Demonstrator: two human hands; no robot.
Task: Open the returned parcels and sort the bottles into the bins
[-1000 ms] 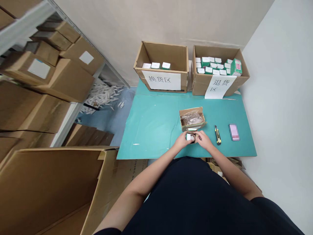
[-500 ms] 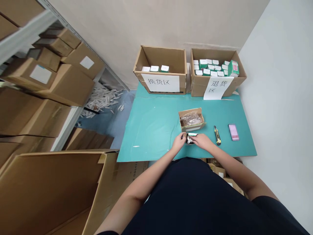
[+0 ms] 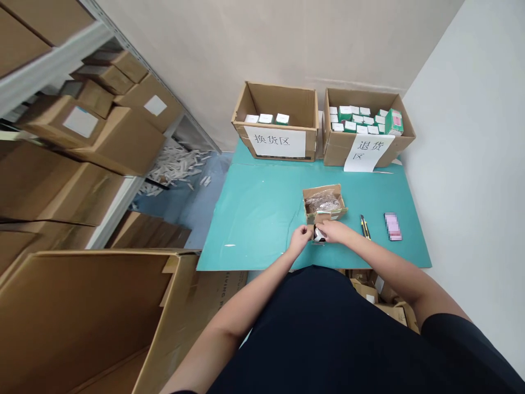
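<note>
Left carton: large brown cardboard carton (image 3: 283, 98), three white-topped green boxes (image 3: 266, 119) showing inside.
Right carton: second brown cardboard carton (image 3: 361, 97), and it's crowded with white-and-green boxes (image 3: 356, 119)!
Middle box: shallow brown cardboard box (image 3: 325, 190) on the teal tabletop (image 3: 262, 208), crumpled clear plastic (image 3: 322, 200) within.
Between hands: small dark-and-white open box (image 3: 319, 235), just nearer the person.
Left hand (image 3: 301, 238): fingers together, pinching its left edge.
Right hand (image 3: 334, 232): fingers bent over its right side; grip hidden, can't tell.
</note>
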